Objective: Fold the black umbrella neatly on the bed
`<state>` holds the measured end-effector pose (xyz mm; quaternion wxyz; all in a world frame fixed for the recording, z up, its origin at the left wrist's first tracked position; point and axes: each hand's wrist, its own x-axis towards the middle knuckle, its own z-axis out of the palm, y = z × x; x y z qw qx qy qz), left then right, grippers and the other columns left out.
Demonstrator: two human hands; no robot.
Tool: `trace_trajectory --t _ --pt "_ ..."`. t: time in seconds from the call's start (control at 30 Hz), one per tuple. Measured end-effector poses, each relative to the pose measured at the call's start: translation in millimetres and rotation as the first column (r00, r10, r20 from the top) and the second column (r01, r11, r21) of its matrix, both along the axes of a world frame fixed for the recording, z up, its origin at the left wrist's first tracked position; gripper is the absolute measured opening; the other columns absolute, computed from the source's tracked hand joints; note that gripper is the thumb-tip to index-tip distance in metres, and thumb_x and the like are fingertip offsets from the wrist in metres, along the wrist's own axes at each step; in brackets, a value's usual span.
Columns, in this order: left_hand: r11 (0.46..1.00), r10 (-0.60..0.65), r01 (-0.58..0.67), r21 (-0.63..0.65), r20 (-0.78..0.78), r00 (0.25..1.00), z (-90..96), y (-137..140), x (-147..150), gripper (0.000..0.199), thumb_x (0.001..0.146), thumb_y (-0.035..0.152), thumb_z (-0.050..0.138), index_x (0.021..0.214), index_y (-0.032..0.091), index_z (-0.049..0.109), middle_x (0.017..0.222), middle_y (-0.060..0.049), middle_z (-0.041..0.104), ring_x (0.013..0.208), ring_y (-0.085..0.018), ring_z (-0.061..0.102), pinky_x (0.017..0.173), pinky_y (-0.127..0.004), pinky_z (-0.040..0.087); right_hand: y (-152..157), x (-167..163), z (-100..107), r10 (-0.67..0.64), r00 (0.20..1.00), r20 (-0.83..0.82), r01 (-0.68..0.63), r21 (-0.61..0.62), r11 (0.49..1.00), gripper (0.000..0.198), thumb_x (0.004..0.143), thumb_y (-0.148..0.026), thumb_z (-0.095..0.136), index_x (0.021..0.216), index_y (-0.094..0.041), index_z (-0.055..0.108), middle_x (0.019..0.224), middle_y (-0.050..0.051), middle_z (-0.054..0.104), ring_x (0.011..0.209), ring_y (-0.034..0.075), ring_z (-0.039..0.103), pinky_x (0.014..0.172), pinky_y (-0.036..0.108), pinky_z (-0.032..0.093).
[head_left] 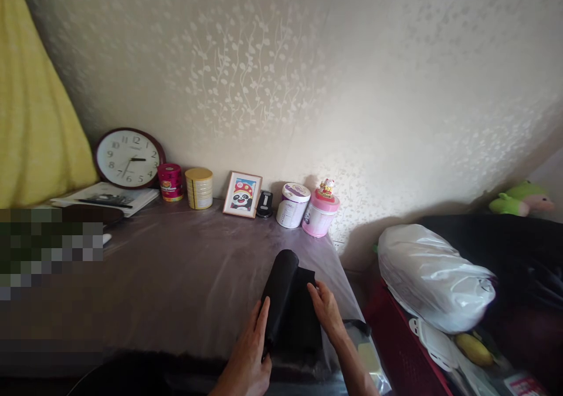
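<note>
A black rolled sheet (281, 290) stands out over the front right part of the table, its left side a thick roll and its right side a flat flap. Cloth or thin mat, I cannot tell which. My left hand (250, 349) is closed round the lower left of the roll, thumb along its side. At the flap's right edge, my right hand (326, 309) grips with the thumb in front; its other fingers are partly hidden. Under my right forearm lies a clear plastic bag (373, 358) with something pale yellow inside.
Along the wall stand a clock (128, 158), a red can (170, 182), a yellow-lidded can (199, 189), a framed panda picture (242, 195), a white tin (292, 206) and a pink jar (320, 217). Right of the table are a stuffed white bag (433, 276) and a yellow fruit-like object (474, 350).
</note>
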<state>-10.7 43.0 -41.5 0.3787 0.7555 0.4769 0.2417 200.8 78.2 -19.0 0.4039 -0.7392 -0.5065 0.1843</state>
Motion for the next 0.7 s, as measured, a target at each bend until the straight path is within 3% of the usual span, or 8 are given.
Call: trace_trajectory --t 0.37,0.6,0.7 --pt "0.987 0.050 -0.044 0.155 -0.033 0.998 -28.2 -1 7 0.093 0.062 -0.002 0.041 0.143 0.016 -0.001 0.151 -0.012 0.017 0.137 -0.021 0.021 0.109 -0.037 0.027 28 -44 15 0.097 0.987 -0.130 -0.083 0.112 0.990 0.041 0.079 -0.045 0.047 0.102 -0.013 0.059 0.072 0.005 0.067 0.064 0.019 0.060 0.058 0.027 0.045" --pt "0.991 0.024 -0.017 0.129 -0.050 0.998 -25.4 1 2 0.092 0.062 0.001 0.043 0.143 0.015 0.000 0.150 -0.013 0.016 0.136 -0.022 0.022 0.108 -0.036 0.029 46 -60 9 0.112 0.993 0.024 -0.113 0.064 0.992 0.036 0.079 -0.036 0.046 0.104 -0.011 0.055 0.058 0.000 0.060 0.057 0.017 0.058 0.054 0.026 0.042" --pt "0.991 0.011 0.000 0.134 -0.080 0.997 -18.4 2 1 0.090 0.063 0.001 0.043 0.142 0.010 0.001 0.150 -0.016 0.016 0.137 -0.022 0.020 0.110 -0.036 0.027 47 -64 12 0.171 0.985 0.017 -0.171 0.014 0.985 0.032 0.081 -0.033 0.046 0.105 -0.013 0.053 0.055 -0.004 0.057 0.047 0.014 0.056 0.049 0.024 0.040"
